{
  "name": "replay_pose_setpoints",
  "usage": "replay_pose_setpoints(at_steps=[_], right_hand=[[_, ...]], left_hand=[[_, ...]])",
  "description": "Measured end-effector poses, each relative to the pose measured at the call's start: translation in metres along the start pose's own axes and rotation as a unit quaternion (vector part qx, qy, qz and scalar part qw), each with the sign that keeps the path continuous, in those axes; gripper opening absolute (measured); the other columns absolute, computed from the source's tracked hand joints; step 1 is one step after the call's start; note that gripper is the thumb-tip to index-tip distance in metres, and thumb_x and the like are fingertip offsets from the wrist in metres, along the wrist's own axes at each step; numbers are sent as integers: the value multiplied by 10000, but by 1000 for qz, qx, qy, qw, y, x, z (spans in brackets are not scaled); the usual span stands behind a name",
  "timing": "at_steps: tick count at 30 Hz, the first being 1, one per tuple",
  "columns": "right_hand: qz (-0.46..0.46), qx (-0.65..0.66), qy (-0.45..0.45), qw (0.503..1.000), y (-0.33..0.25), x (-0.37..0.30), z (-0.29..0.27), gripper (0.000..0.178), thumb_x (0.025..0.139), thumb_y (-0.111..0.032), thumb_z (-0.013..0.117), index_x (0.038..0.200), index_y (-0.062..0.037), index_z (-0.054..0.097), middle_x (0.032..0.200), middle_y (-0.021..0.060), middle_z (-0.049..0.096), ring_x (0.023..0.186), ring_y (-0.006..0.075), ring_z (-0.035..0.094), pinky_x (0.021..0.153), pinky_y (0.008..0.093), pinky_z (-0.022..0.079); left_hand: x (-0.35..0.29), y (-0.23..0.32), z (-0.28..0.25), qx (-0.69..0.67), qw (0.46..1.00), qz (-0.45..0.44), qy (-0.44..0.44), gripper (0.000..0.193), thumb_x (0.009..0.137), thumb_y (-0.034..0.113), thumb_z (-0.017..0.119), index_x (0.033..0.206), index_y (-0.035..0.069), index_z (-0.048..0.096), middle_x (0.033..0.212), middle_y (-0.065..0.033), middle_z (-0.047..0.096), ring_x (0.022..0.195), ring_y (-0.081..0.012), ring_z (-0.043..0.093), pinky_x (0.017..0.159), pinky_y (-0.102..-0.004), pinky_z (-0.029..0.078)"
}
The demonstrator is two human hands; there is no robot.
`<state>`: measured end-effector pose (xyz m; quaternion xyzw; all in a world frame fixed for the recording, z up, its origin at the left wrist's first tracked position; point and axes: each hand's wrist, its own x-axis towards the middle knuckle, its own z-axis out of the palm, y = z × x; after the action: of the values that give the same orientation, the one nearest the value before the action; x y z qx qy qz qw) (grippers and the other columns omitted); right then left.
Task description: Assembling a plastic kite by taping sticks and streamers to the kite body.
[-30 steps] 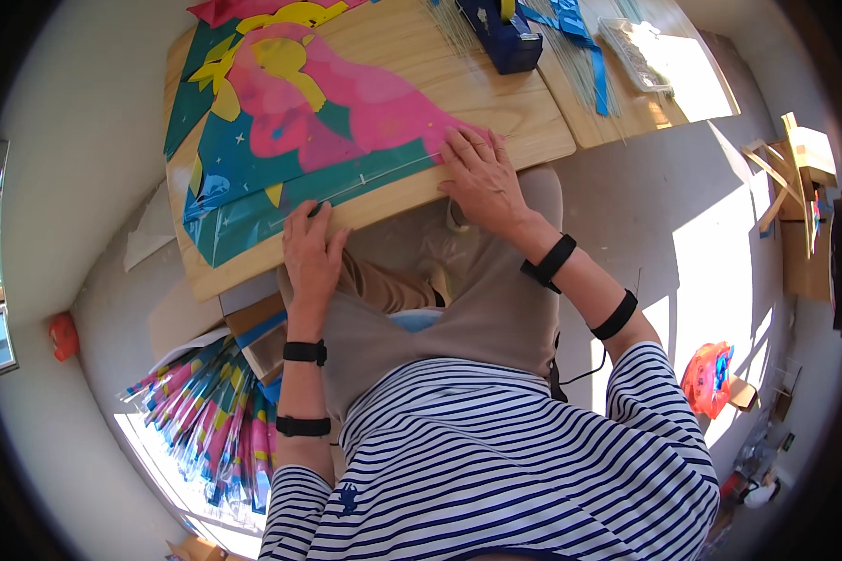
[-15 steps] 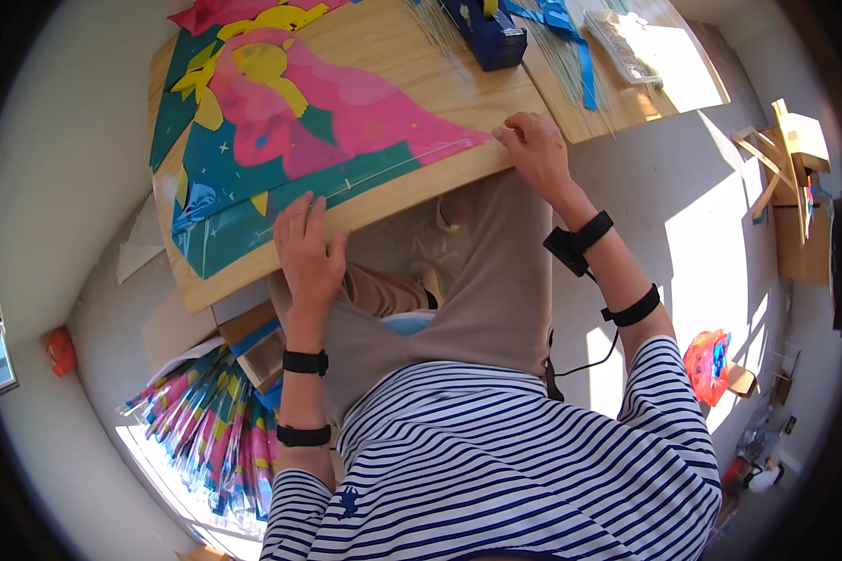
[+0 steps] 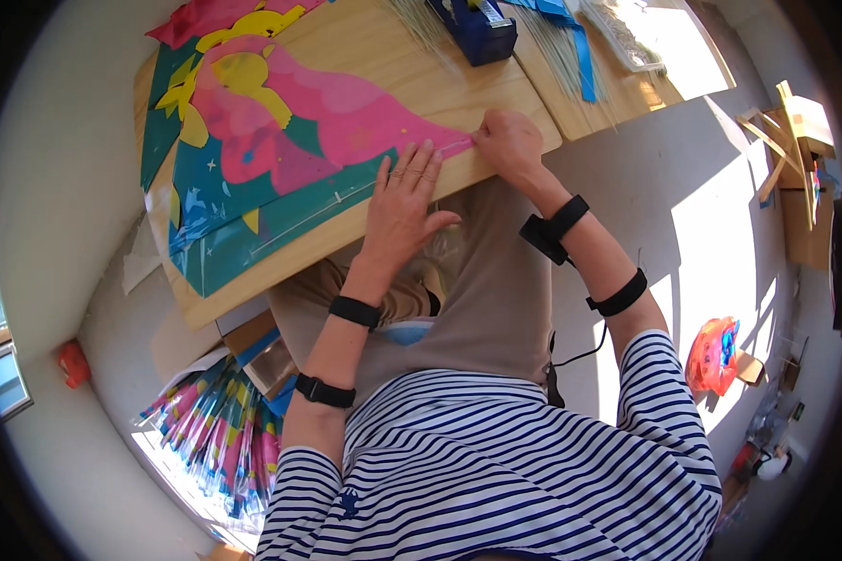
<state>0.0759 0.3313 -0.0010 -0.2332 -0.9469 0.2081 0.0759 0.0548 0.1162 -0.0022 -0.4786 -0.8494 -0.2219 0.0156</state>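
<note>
While pressing down on the near edge of the colourful sheet with the left hand, holding the fingers apart and flat, palm just off the sheet's edge on the wooden board. Pinching the sheet's pink tip at centre frame with the right hand, fingers curled together and clamped on that corner. Judging the layout stage as done: sheet lying spread and smooth across the board, upper left of the frame. Spotting a thin pale line along the teal edge, stick or crease impossible to tell. Judging the fixing as not yet finished: blue tape dispenser sitting untouched at top centre, thin sticks and blue strips lying loose beside it.
</note>
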Motion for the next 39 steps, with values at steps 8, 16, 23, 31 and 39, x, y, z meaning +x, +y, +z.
replay_pose_setpoints(at_steps=[8, 16, 23, 31, 39], right_hand=[[32, -21, -32, 999, -1, 8, -4, 193, 765, -229, 640, 801, -51, 703, 855, 177, 699, 841, 388, 669, 737, 462, 533], [22, 83, 25, 996, 0, 6, -16, 213, 729, -264, 745, 785, -67, 686, 801, 132, 694, 798, 323, 668, 702, 430, 516], [-11, 76, -26, 997, -8, 19, -4, 223, 687, -265, 802, 770, -93, 686, 776, 97, 690, 776, 287, 667, 659, 405, 504], [-16, 79, -19, 997, 1, 15, -6, 238, 671, -267, 811, 739, -80, 682, 803, 93, 695, 800, 272, 668, 668, 397, 503], [52, 115, 39, 991, 13, 34, -25, 225, 722, -268, 761, 813, -76, 688, 893, 129, 702, 880, 320, 664, 750, 417, 512]], left_hand=[[0, -1, 0, -13, 1000, -9, -6, 899, 724, 414, 779, 1476, 85, 411, 1549, -98, 380, 1438, -295, 334, 1163, -521, 247], [-1, 1, 1, -15, 1000, -26, -6, 905, 713, 374, 804, 1478, 91, 412, 1548, -94, 384, 1441, -291, 332, 1167, -526, 233], [0, 2, 0, -22, 1000, -21, -3, 892, 716, 360, 807, 1475, 99, 419, 1547, -90, 386, 1440, -284, 333, 1169, -518, 233], [-1, 2, 1, -27, 999, -24, 3, 889, 715, 378, 805, 1467, 91, 428, 1543, -89, 393, 1437, -284, 338, 1168, -513, 234], [1, 0, -2, -71, 997, -35, 13, 869, 694, 402, 823, 1430, 92, 481, 1523, -113, 418, 1441, -295, 332, 1171, -517, 227]])
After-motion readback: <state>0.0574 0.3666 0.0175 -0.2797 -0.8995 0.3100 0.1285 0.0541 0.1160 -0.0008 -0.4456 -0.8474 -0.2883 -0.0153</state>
